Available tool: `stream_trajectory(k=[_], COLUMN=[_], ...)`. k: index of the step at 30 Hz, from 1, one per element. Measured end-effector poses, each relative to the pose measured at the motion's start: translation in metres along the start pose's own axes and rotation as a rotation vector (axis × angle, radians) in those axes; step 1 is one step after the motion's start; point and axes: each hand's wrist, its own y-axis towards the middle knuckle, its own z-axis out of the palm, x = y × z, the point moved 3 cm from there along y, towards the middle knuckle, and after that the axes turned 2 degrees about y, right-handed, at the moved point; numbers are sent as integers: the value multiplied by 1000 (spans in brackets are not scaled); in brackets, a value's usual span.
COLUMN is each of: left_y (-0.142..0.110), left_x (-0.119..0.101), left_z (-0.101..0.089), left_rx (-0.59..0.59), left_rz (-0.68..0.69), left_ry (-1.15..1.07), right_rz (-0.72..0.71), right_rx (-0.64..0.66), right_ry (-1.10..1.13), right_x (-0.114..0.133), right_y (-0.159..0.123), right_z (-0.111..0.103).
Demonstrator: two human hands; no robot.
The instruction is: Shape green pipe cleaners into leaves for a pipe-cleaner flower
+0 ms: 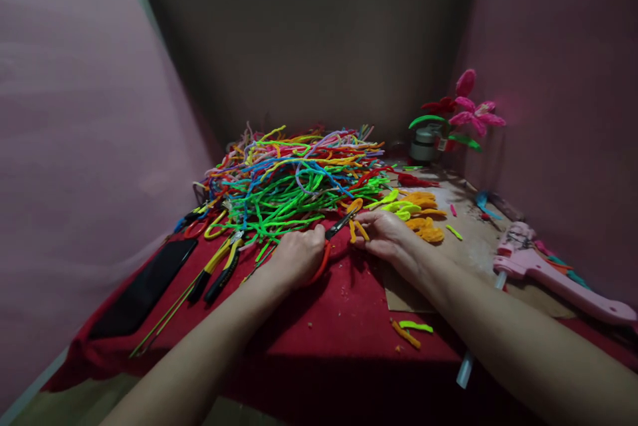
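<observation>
My left hand (pixel 300 252) is closed round the red-orange handles of a pair of scissors (pixel 341 222), whose dark blades point up and right. The blade tips reach an orange pipe cleaner (pixel 355 205) bent into a loop with two loose ends hanging down. Pinched in the fingers of my right hand (pixel 383 234) is that same orange pipe cleaner. Just beyond it lie folded orange pipe cleaner pieces (pixel 426 229) and yellow-green ones (pixel 401 208). Behind my left hand spreads a big heap of coloured pipe cleaners (pixel 299 180).
Yellow-and-black pliers (pixel 223 270) and a black phone (pixel 144 288) lie at left on the red cloth (pixel 319 326). A pink glue gun (pixel 558 276) rests on cardboard (pixel 409 296) at right. Pink pipe cleaner flowers (pixel 477 113) stand at the back right.
</observation>
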Motion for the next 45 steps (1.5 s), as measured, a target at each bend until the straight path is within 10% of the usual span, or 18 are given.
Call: stream_trajectory(k=[7,15,23,28,45], left_y=[0,-6,19,22,18], left_x=[26,36,15,5,5], left_z=[7,-2,-31,-26,-15], left_rx=[-25,-48,-186,-300,-493], left_rz=[-203,-77,7,-180,-281], left_ry=[29,-154,-1287,-1570,-1518], right_rz=[-233,-432,-430,-388,-504], right_rx=[-32,43,94,165,51], right_ry=[-91,-351,-530,-580,-735], right_x=[6,6,2,1,-5], right_y=[-5,-8,-24,-24,-17], right_z=[1,9,22,21,22])
